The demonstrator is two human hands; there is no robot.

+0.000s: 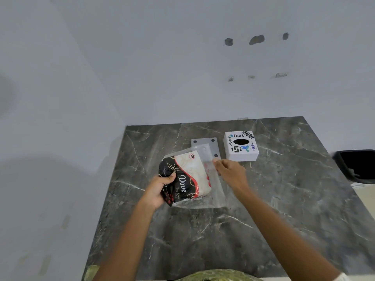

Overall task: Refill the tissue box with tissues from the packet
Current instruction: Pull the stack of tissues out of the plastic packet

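A tissue packet (190, 175), black, red and cream with "Dove" printed on it, is held above the dark marble table (263, 209). My left hand (160, 187) grips its black end. My right hand (229, 171) pinches the clear plastic flap at the packet's open end. The white cube tissue box (241, 147), covered in stickers and with a dark oval hole on top, stands on the table behind my right hand. A flat grey plate (205, 144) with dark round corner dots lies left of the box, partly behind the packet.
A black bin (357, 165) stands off the table's right edge. A pale wall with several dark holes rises behind the table. The table's left edge drops to a pale floor.
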